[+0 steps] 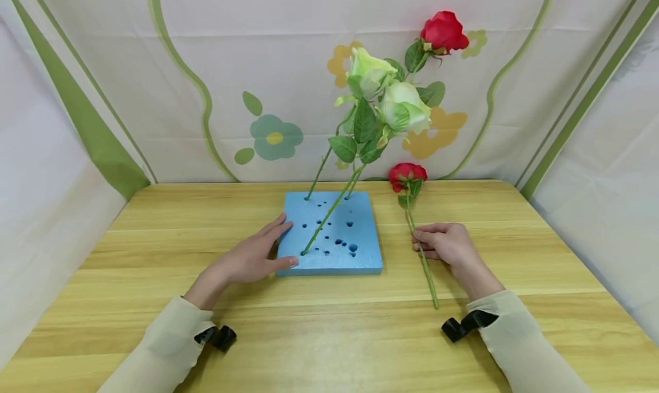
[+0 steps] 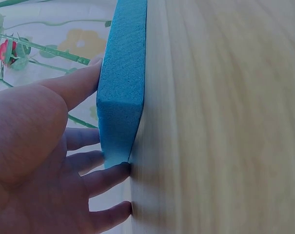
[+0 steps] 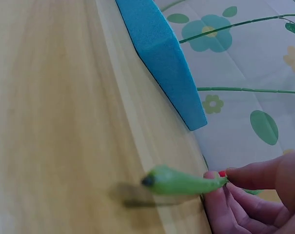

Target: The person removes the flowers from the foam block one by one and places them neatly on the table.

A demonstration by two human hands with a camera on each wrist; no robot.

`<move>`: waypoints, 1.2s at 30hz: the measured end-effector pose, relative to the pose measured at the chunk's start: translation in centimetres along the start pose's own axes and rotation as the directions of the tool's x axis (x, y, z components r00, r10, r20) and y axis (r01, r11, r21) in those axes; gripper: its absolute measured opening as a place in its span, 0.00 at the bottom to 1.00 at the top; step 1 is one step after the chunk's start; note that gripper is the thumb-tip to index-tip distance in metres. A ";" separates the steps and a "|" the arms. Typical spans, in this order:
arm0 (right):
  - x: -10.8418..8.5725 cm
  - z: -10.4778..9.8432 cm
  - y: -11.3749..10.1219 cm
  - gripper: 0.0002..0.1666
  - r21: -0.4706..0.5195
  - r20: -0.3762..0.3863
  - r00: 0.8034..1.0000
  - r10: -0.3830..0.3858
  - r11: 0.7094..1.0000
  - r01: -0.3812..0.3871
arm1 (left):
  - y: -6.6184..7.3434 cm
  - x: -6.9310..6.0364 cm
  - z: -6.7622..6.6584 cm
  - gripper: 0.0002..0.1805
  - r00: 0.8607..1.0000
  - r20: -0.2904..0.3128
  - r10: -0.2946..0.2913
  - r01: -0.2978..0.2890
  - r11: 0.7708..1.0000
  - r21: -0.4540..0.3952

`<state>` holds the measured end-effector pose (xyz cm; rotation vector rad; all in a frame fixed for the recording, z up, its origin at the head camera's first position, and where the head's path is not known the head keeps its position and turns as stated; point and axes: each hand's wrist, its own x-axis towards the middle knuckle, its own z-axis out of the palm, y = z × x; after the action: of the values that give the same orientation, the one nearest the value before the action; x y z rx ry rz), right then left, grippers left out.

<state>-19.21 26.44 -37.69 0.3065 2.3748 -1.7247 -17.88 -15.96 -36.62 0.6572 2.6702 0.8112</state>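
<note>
A blue foam block (image 1: 366, 227) with several holes lies flat on the table. My left hand (image 1: 248, 259) rests against its left side, thumb on the top near the front corner and fingers spread along the edge. Upright but leaning right in the block stand two pale green-white roses (image 1: 404, 107) and a taller red rose (image 1: 445, 32). To the right of the block, my right hand (image 1: 450, 245) pinches the green stem of a second red rose (image 1: 407, 175) between thumb and fingers. In the right wrist view its cut stem end (image 3: 184, 183) points toward the camera, just above the wood.
The wooden table (image 1: 319, 330) extends on both sides of the block and in front. A pale fabric backdrop (image 1: 206, 15) with printed flowers rises behind the table, with white fabric at left and right. Each sleeve carries a small black camera mount.
</note>
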 end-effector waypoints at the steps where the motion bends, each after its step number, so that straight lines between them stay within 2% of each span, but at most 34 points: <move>1: 0.0 0.0 -0.1 0.25 -0.005 0.000 1.000 -0.002 1.000 0.002 | -0.1 0.0 0.0 0.50 1.000 -0.001 -0.001 0.001 1.000 0.000; 9: 0.4 0.6 -0.3 0.25 -0.113 -0.039 0.999 -0.021 0.994 0.017 | -0.3 -0.5 -0.1 0.49 1.000 -0.005 -0.017 0.017 1.000 -0.001; 16: 0.6 0.8 -0.1 0.25 -0.175 -0.028 0.999 -0.035 0.984 0.029 | -0.3 -0.8 -0.2 0.49 1.000 -0.010 -0.023 0.023 1.000 0.000; 29: 0.3 0.1 0.1 0.28 -0.210 -0.046 0.998 -0.031 0.978 0.020 | 0.0 -0.2 -0.2 0.50 1.000 0.007 -0.023 0.023 1.000 -0.003; 36: 0.1 -0.2 0.2 0.31 -0.187 -0.043 0.999 -0.027 0.982 0.018 | 0.3 0.0 -0.1 0.49 1.000 0.016 -0.016 0.016 1.000 -0.026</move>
<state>-19.28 26.65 -37.84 0.2933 2.5582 -1.5040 -17.80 -15.80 -36.35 0.6321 2.6427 0.8320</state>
